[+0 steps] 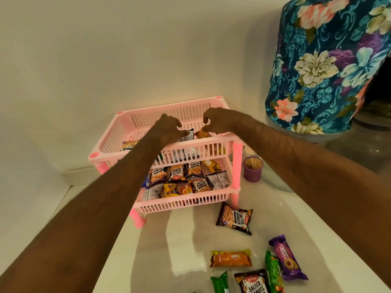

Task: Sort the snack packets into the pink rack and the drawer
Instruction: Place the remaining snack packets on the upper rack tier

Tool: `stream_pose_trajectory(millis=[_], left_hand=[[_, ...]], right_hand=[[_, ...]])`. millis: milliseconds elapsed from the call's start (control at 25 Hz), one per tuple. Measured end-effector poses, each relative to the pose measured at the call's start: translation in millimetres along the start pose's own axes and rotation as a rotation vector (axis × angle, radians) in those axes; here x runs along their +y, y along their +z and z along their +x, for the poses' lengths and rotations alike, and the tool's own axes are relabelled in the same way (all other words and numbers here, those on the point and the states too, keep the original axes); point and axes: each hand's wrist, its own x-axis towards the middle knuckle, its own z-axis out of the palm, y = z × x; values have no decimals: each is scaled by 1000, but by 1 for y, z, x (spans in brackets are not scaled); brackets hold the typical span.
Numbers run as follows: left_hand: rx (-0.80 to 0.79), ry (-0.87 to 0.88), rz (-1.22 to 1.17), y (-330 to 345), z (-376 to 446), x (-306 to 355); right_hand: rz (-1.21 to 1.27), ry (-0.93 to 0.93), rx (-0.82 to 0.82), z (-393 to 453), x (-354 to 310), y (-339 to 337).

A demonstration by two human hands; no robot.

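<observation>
Both hands are reaching into the pink rack's (110,142) top tier. Left hand (167,129) is pinching a dark packet (189,134) with curled fingers; right hand (213,121) is pinching an orange biscuit packet (203,134). Lower tier is holding peanut packets (176,173). More snack packets (234,218) are lying loose on the white counter (169,250) in front.

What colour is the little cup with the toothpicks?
Purple. The cup stands right of the rack, seen in the head view.
</observation>
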Motion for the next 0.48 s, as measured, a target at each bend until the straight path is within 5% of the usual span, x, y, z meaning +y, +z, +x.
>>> stream_pose_trajectory(millis=[320,480], left_hand=[[504,222,-48,25,-57,10],[660,305,-7,62,-105,11]], right_hand=[[214,-151,519,-78,-10,11],[275,-164,579,-134,-3,44]])
